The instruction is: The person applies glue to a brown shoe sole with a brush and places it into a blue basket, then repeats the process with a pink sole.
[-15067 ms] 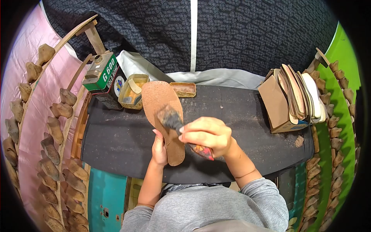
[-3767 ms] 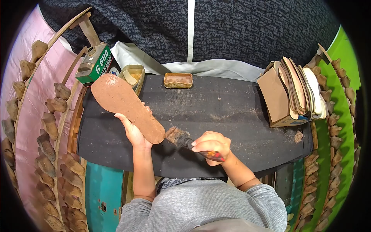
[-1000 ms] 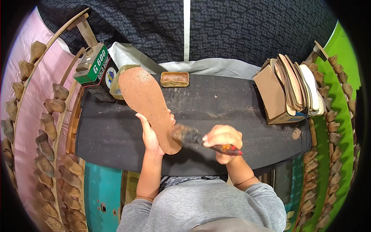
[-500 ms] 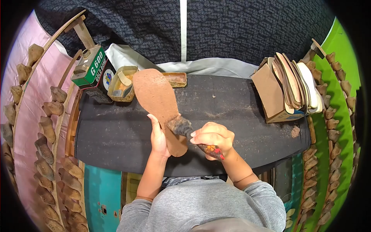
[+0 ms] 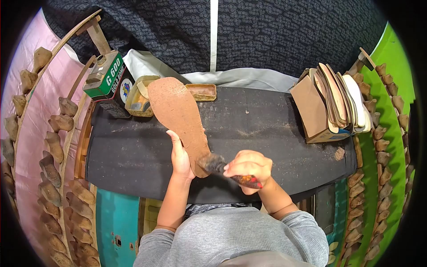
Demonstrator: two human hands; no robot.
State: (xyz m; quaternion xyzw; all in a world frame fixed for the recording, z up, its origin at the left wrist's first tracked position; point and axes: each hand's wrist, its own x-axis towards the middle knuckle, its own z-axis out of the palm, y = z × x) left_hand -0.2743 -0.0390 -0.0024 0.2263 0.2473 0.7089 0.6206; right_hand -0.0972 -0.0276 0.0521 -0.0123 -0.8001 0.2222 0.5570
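A brown shoe sole [image 5: 174, 107] is held up above the table, its wide end pointing away and its narrow heel end toward me. My left hand [image 5: 181, 158] grips it by the left edge near the heel, thumb on the face and the other fingers hidden behind. In my right hand [image 5: 250, 169] is a brush [image 5: 216, 163] with dark, worn bristles and a red-and-orange-marked handle end. The bristles touch the sole's heel part from the right. A shiny wet-looking patch shows near the sole's wide end.
On the black-covered table [image 5: 267, 120] stand a green-and-black G 600 can [image 5: 106, 84], an open yellowish container [image 5: 140, 107] and a shallow tray [image 5: 202, 92]. A box of sole-shaped sheets [image 5: 329, 102] is at the right. Racks of wooden shoe lasts [image 5: 53, 171] flank both sides.
The brush has moved down toward me, from the sole's narrow middle to its heel. The sole has shifted slightly left and turned a little in my left hand.
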